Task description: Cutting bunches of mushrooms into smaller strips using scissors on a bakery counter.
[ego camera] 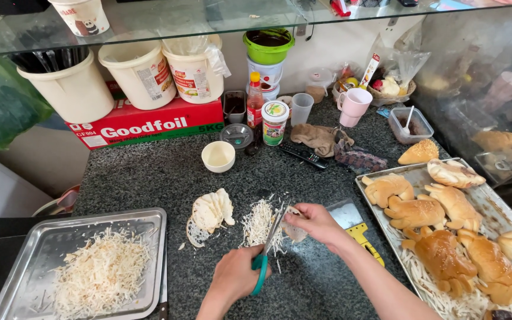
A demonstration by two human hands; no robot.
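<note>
Left tray [149,216] holds shreds [99,275]; right tray [374,201] holds buns [416,212]. Left hand [235,275] grips scissors [265,255]; right hand [315,224] pinches, seemingly, a wafer piece [294,231].

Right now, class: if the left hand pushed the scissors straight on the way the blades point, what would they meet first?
The scissors in the left hand point up-right at the pale sheet held by the right hand; that comes first, seemingly already between the blades.

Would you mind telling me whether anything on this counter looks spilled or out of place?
Pale shreds lie loose on the dark counter by the scissors, not in the tray. A remote control sits among the food things.
</note>
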